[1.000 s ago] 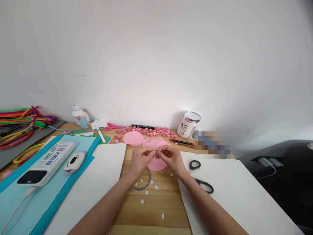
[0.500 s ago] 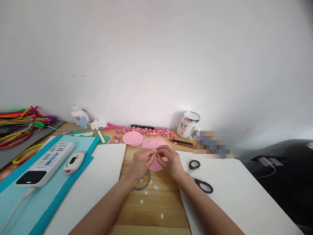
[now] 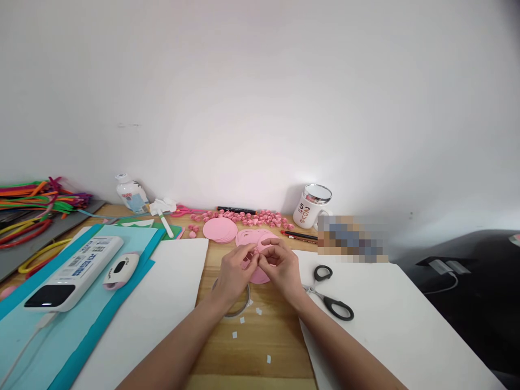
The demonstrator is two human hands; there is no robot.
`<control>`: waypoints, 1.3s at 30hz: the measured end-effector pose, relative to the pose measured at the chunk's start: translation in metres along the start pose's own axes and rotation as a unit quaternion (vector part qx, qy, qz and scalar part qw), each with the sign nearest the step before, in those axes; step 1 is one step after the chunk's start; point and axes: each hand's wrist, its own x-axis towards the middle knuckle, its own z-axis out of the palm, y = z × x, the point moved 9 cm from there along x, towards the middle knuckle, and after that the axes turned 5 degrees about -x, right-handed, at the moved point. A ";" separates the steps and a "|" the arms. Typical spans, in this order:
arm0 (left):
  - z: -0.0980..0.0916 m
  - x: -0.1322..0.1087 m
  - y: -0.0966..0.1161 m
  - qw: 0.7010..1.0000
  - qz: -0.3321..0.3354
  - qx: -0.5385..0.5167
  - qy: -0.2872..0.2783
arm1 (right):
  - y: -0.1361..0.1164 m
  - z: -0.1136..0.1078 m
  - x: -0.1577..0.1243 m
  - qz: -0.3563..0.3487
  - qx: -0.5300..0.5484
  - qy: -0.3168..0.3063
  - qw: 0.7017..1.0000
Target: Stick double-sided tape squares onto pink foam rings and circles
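My left hand and my right hand meet over the middle of the table, fingertips pinched together on a small pink paper piece. The fingers hide most of it, so its shape is unclear. Beneath and behind them lie overlapping pink paper circles. A stack of pink paper circles sits just beyond my left hand. Under my left wrist is a roll of tape, partly covered. Small whitish squares are scattered on the wood in front of the hands.
Black-handled scissors lie on white paper at right. Many small rolled pink paper pieces line the back, beside a white mug. Pencils lie before it. A white power bank rests on blue sheets at left.
Both hands stay pinched together, with slight finger movement around the pink paper piece. The left wrist has tilted a little, and more of the scissors shows beside the right wrist.
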 end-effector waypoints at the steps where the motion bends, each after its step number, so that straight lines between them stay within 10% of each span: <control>1: 0.000 0.000 0.000 1.000 -0.003 -0.004 -0.001 | 0.003 0.001 0.000 0.016 0.010 0.000 1.000; 20: 0.007 0.001 -0.019 0.952 -0.195 -0.237 0.018 | 0.007 -0.004 -0.003 0.050 0.046 0.043 0.997; 39: -0.001 0.007 -0.002 0.993 -0.054 -0.101 -0.010 | -0.016 -0.003 0.000 -0.098 -0.094 0.011 0.991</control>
